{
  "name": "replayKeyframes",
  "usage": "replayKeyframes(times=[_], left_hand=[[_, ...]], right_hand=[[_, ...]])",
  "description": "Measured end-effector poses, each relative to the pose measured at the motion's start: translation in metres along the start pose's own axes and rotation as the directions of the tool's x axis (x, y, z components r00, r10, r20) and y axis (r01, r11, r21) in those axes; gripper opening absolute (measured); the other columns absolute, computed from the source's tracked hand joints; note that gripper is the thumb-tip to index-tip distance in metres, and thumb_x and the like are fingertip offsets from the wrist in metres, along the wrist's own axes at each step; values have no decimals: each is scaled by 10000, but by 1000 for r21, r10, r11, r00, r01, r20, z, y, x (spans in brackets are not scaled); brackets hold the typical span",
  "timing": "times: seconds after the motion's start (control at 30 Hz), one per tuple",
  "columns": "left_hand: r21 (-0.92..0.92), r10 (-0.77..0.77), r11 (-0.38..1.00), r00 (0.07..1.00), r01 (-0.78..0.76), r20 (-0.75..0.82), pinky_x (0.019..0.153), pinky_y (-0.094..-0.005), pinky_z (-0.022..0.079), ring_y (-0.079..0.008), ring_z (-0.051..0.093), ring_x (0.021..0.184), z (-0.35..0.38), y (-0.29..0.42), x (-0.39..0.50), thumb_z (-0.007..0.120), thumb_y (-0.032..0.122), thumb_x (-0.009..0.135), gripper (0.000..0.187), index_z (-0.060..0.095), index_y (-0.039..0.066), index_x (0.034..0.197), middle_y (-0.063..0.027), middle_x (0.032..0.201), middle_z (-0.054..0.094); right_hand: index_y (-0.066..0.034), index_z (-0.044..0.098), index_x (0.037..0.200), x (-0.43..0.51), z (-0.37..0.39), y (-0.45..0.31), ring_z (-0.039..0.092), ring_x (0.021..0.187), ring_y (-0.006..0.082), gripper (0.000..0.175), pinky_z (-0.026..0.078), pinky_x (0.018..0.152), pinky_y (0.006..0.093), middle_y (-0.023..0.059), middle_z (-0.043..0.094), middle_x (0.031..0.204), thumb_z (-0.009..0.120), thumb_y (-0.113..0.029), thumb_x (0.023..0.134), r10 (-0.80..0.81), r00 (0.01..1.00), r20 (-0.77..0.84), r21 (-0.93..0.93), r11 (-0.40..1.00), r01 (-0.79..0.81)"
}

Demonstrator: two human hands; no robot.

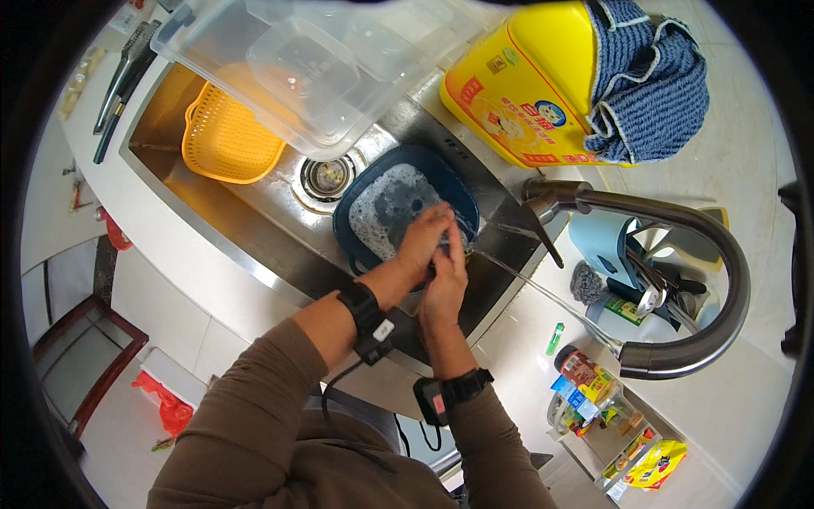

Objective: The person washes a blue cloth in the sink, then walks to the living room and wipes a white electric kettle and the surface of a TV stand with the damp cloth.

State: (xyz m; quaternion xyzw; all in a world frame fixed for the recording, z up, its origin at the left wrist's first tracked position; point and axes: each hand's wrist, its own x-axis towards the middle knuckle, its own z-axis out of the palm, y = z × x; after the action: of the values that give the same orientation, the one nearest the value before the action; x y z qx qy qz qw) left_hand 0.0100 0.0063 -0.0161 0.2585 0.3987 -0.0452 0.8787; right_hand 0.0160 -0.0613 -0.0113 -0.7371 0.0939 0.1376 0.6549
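Observation:
My left hand (423, 238) and my right hand (447, 270) are pressed together above the near right part of a dark blue plastic basin (469, 181). The fingers overlap, so whether anything is between them cannot be told. A thin stream of water (540, 291) runs from the curved metal faucet (731, 286) to my hands. Suds and cloudy water (381, 216) fill the basin, which stands in a stainless steel sink (280, 210). Both wrists wear black straps with small devices.
An orange perforated basket (232, 140) lies in the sink near the drain (327, 178). A clear plastic bin (305, 57) overhangs it. Behind are a yellow detergent jug (521, 95) and a blue cloth (655, 95). Steel wool (586, 282), utensils and jars stand at right.

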Motion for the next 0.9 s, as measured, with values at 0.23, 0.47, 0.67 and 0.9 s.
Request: replayKeyframes(times=[0.23, 0.47, 0.67, 0.9], left_hand=[[188, 14, 981, 982, -50, 189, 951, -276, 357, -156, 480, 1104, 1, -9, -6, 462, 104, 899, 388, 463, 5, 1275, -100, 1286, 475], [-38, -132, 990, 982, 139, 134, 832, -328, 436, -202, 537, 943, -5, -10, 2, 423, 316, 942, 292, 530, 87, 1090, -80, 1032, 572], [303, -164, 944, 983, 130, 87, 872, -419, 401, -230, 456, 1113, 1, -11, -14, 450, 415, 913, 492, 424, 103, 1293, -104, 1228, 476], [78, -400, 915, 916, 397, 22, 686, -415, 457, -166, 566, 805, 2, 14, -6, 472, 498, 885, 389, 582, 132, 958, -42, 904, 597]], right_hand=[[-23, 424, 1290, 18, -8, 6, 512, 990, 154, 424, 402, 889, 300, 100, 551, 1127, 452, -243, 929, 6, 994, -112, 201, 980, 17], [-3, 427, 1293, 11, -12, 15, 455, 1115, 187, 439, 340, 953, 288, 125, 453, 1292, 418, -244, 927, -17, 994, 106, -157, 987, 34], [-65, 353, 1351, 17, -17, -5, 455, 1093, 184, 523, 387, 902, 297, 107, 436, 1285, 422, -373, 934, 175, 970, 169, -20, 985, -174], [-39, 336, 1298, -10, -34, -12, 476, 1007, 170, 539, 394, 879, 289, 92, 480, 1153, 571, -270, 871, 83, 898, 432, -46, 996, -70]])
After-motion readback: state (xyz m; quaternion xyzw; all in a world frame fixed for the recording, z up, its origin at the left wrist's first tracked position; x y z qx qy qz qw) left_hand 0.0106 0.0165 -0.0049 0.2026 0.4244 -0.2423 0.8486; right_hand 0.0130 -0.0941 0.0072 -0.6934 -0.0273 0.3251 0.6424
